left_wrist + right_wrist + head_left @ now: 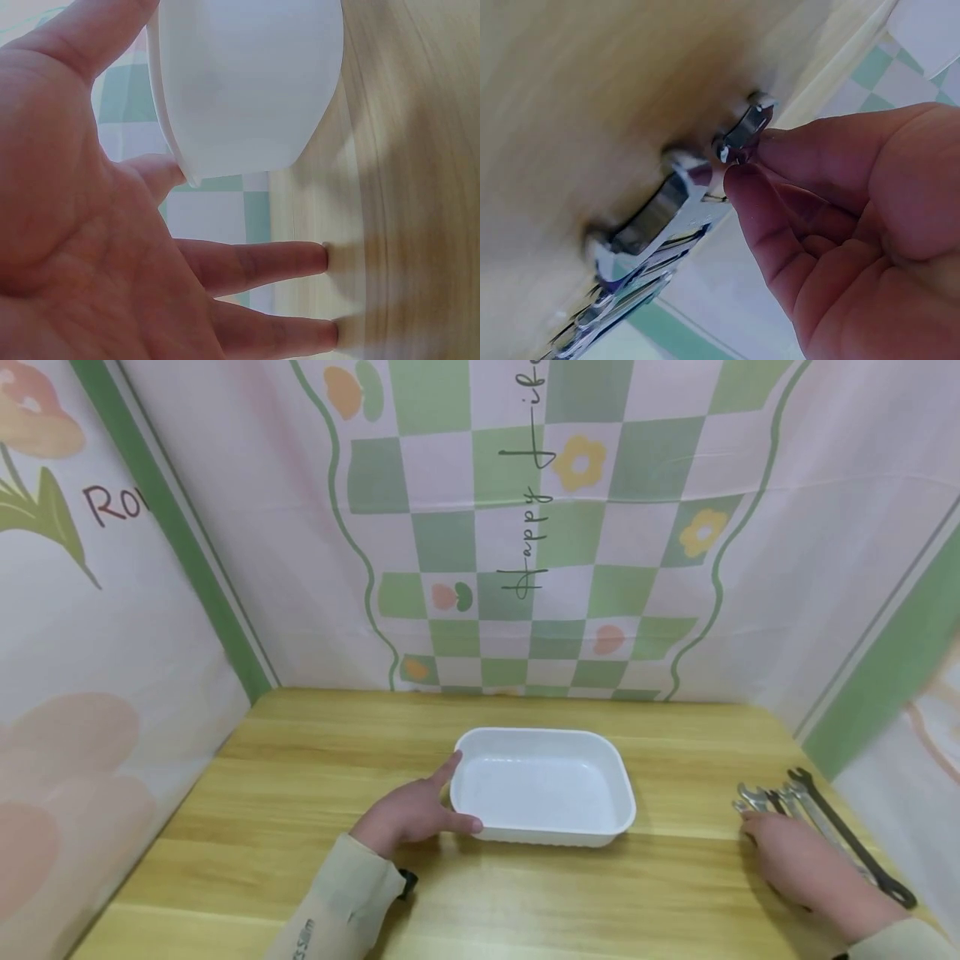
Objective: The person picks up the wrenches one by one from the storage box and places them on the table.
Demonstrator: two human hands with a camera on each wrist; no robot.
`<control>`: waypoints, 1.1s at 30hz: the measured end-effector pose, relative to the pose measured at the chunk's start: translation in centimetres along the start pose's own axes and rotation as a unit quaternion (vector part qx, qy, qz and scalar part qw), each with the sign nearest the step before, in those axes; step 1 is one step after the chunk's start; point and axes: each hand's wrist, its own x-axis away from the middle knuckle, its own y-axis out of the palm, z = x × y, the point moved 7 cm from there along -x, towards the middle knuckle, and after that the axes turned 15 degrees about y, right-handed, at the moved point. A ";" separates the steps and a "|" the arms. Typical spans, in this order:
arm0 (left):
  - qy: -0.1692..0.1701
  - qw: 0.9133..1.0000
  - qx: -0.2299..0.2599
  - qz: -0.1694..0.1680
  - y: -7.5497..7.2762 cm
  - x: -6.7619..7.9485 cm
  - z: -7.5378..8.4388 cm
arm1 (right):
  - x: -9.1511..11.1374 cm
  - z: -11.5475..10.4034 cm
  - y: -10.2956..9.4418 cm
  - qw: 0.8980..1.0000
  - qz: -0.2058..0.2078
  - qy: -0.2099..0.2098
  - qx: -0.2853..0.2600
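Observation:
A white rectangular container stands upright on the wooden table, with its inside bare. My left hand is spread against its left end, thumb and index finger touching the rim. In the left wrist view two other straight fingers reach down to the tabletop beside the container wall. At the right, my right hand pinches a small silver open-end wrench between thumb and index finger; most of its length is hidden by the hand. A larger silver wrench lies right beside it.
Several more wrenches lie side by side near the table's right edge, the outermost a long black wrench. A printed checkered curtain hangs behind the wooden table, with more fabric on both sides.

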 end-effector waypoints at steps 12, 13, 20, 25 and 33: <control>0.001 1.000 0.001 0.000 0.0 0.0 0.0 | -0.2 0.7 -0.4 1.000 -0.006 0.017 -0.015; 0.002 1.000 0.000 0.000 0.0 0.0 0.0 | -0.1 0.8 -0.5 1.000 -0.010 0.020 -0.020; 0.001 1.000 -0.005 0.001 0.0 0.0 0.0 | -0.2 1.0 -0.6 0.998 -0.032 0.034 -0.029; 0.001 1.000 -0.003 0.002 -0.1 0.1 0.1 | -0.4 1.2 -0.5 0.999 -0.028 0.035 -0.026; 0.000 1.000 0.001 0.002 -0.1 0.1 0.0 | -0.4 1.2 -0.5 0.998 -0.022 0.038 -0.035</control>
